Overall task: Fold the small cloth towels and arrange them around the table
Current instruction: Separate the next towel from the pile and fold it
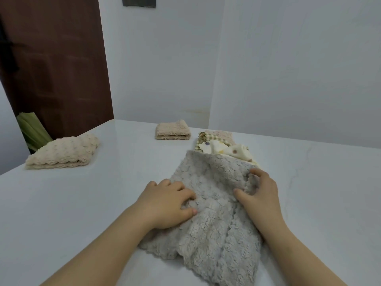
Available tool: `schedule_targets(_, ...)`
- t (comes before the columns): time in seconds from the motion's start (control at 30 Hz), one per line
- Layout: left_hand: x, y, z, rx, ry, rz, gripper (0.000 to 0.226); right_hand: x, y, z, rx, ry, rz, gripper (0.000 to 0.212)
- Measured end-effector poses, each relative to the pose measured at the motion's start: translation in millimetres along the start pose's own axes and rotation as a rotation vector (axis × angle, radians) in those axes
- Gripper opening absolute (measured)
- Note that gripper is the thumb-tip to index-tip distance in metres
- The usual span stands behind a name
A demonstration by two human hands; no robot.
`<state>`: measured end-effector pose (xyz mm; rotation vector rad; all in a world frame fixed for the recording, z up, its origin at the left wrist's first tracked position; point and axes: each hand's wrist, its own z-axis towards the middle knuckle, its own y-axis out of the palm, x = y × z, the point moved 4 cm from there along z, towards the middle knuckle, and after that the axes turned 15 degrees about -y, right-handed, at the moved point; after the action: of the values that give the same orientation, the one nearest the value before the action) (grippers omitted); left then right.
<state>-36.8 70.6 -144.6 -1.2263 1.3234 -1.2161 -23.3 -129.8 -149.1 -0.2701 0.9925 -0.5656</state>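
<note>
The left hand [167, 203] and right hand [260, 196] each clutched the rumpled grey towel [214, 240] lying on the table [82, 203]; to my eye it wanted flattening before its edges were matched.

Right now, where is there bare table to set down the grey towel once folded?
Bare table lies right of the right hand and the unfolded pile, and on the left between the cream folded towel and the left hand. The middle is crowded: the grey towel overlaps the pile, with the beige folded towel close by.
</note>
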Motion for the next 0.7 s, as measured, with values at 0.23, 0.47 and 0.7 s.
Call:
schedule_targets(0.23, -26, -19, -23, -0.135, -0.218, -0.095, 0.039, -16, 3, -3, 0.010, -0.119, 0.146, 0.043)
schedule_targets(0.47, -30, -5, 0, 0.149, -0.204, -0.292, 0.041, -25, 0, -3, 0.032, -0.203, -0.150, 0.027)
schedule_targets(0.7, -31, 0, -2, -0.025, -0.282, -0.003, 0.051, -14, 4, -3, -0.163, -0.121, -0.297, 0.021)
